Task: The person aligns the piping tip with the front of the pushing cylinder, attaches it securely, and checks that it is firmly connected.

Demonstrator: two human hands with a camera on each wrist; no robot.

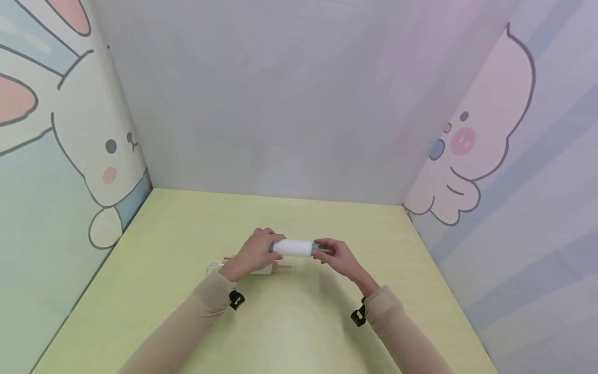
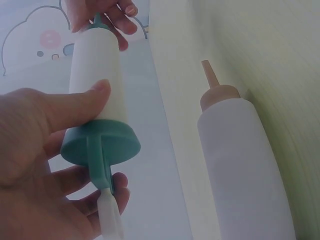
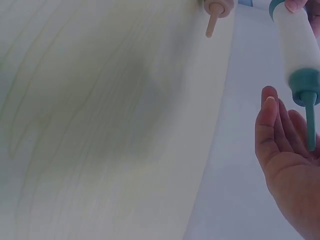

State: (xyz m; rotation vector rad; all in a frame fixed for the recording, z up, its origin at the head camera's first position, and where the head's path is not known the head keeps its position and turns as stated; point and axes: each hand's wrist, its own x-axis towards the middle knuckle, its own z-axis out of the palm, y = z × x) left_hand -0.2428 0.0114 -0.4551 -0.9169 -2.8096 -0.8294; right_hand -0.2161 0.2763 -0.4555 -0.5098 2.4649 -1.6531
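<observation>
My left hand [image 1: 254,254] grips a white cylindrical bottle [image 1: 293,248] at its left end, holding it sideways above the table. Teal parts cap both ends; a long thin nozzle [image 3: 311,120] points right. In the left wrist view, a teal bracket with a white piece hangs from the wider base [image 2: 102,142]. My right hand [image 3: 292,165] is by the nozzle, fingers loosely bent around it with visible space between; contact cannot be told. A second white bottle [image 2: 245,165] with a brown nozzle cap lies on the table, partly hidden by the left hand in the head view.
The pale yellow-green table [image 1: 187,218] meets a grey wall [image 1: 261,104] at the back. Side walls carry a cartoon rabbit [image 1: 93,150] on the left and another white figure [image 1: 486,119] on the right. Something white and looped [image 1: 214,264] is left of the left wrist.
</observation>
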